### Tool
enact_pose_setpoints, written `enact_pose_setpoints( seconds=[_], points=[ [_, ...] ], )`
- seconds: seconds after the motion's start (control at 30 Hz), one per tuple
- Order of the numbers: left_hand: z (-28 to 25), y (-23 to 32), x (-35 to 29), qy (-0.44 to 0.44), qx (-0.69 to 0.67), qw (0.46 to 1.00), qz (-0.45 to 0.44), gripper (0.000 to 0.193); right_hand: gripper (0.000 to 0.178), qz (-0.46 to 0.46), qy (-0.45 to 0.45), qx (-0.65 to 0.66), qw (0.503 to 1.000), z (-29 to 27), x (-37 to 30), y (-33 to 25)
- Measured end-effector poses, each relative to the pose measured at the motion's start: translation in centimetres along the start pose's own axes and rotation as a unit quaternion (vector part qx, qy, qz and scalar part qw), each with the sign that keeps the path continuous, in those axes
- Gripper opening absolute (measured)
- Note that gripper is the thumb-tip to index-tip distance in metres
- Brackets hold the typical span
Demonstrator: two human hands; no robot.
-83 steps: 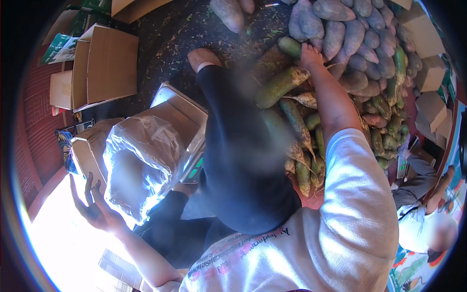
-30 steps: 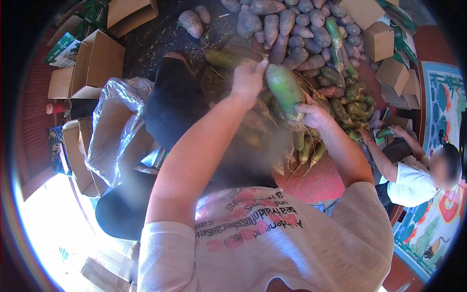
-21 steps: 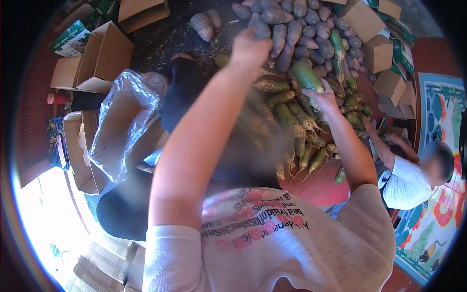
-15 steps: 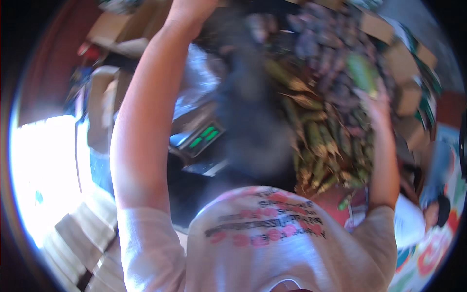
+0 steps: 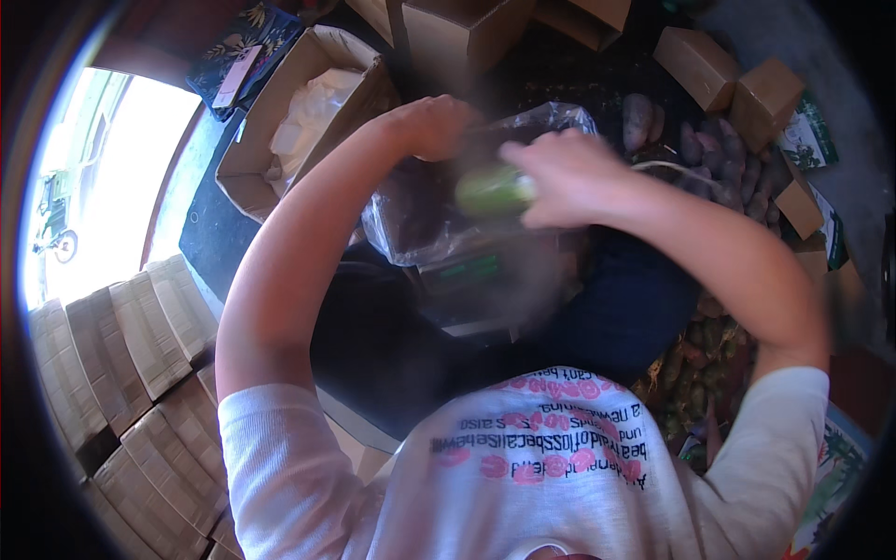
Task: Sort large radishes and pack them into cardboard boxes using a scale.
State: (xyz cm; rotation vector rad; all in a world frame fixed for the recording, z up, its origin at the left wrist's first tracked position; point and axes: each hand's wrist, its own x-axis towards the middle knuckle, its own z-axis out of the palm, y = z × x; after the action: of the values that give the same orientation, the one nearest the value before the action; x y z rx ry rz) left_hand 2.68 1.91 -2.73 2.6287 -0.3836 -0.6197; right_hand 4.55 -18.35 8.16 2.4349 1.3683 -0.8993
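Note:
My right hand (image 5: pixel 574 177) is closed round an ear of corn in its green husk (image 5: pixel 495 193), blurred by motion. The ear is above a clear plastic bag (image 5: pixel 411 245), whose spread mouth shows dark inside. Beyond the bag's left side, my left hand (image 5: pixel 434 126) has its fingers curled in; what they grip, if anything, is hidden. Under the bag's near edge, a digital scale (image 5: pixel 467 271) shows a dim green display, between my knees.
An open carton (image 5: pixel 313 47) with white packing stands at the left. Stacked flat cartons (image 5: pixel 107 345) fill the lower left. Purple sweet potatoes (image 5: pixel 705 154) lie at the right, and more corn (image 5: pixel 695 364) is heaped by my right leg. Small boxes (image 5: pixel 695 65) stand at the far right.
My right hand has carried the ear of corn from the heap at the right leftward to over the bag. My left hand has come down and nearer. The whole view has swung left.

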Motion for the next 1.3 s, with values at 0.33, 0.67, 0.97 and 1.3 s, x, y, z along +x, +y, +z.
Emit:
enact_pose_setpoints(
  seconds=[0.33, 0.67, 0.97, 1.3],
  points=[
    [2.9, -2.8, 0.2, 0.066, -0.048, 0.996, 0.040, 0.043, 0.048, -0.269, 0.080, 0.176, 0.944, 15.1, 17.6, 1.5],
    [1.3, 1.7, 0.1, 0.073, -0.140, 0.985, 0.072, 0.042, 0.044, -0.192, -0.102, 0.057, 0.974, 8.2, 17.0, -1.5],
    [1.8, 3.5, -1.2, 0.022, -0.032, 0.996, -0.080, 0.045, 0.026, -0.122, 0.285, 0.234, 0.922, 1.6, -12.8, 17.0],
    [1.2, 5.8, -0.7, 0.136, -0.243, 0.960, -0.023, 0.070, 0.030, 0.532, 0.488, 0.481, 0.498, 36.2, -42.0, 24.5]
  ],
)
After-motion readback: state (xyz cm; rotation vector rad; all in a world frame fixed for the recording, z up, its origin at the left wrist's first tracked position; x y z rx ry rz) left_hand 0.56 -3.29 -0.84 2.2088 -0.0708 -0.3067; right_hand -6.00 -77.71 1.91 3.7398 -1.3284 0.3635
